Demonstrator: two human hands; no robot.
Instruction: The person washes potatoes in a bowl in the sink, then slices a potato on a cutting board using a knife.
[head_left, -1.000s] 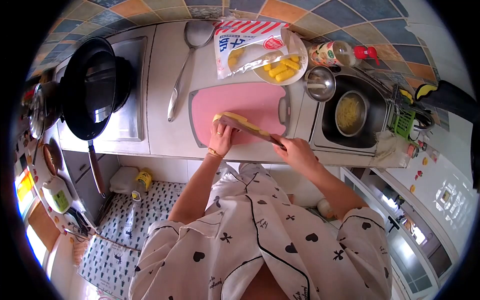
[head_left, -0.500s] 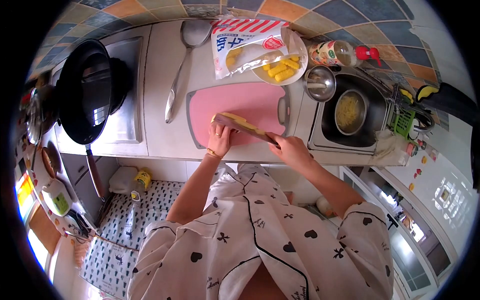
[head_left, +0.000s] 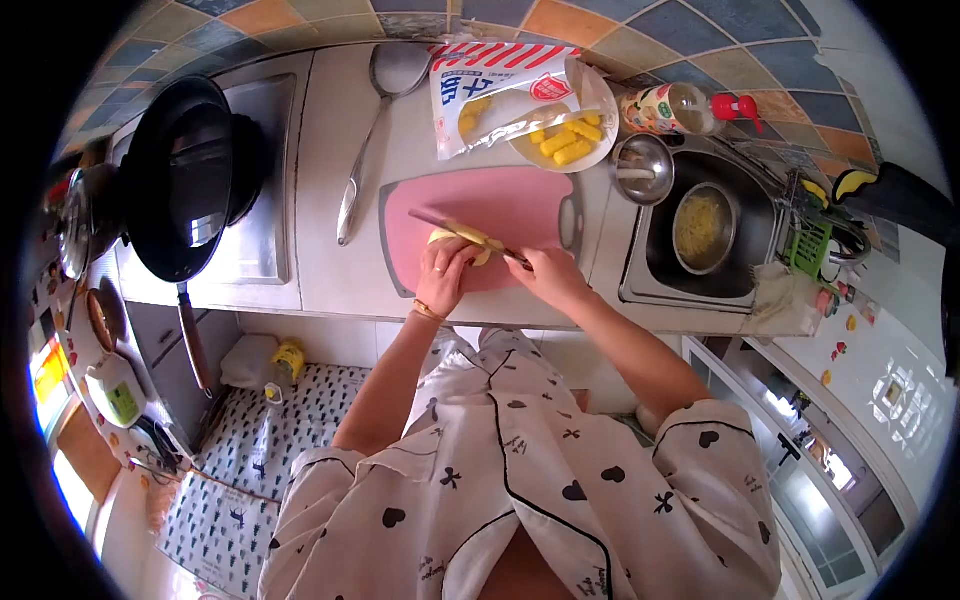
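A pale bench ran along a tiled wall and carried a pink board. On the board lay pale yellow food, partly hidden by the left hand, whose bent fingers held it, and by a knife, gripped in the right hand's fingers (its handle mostly covered). Beyond the board, a bag blocked part of a plate; rightward was a sink, leftward a ladle.
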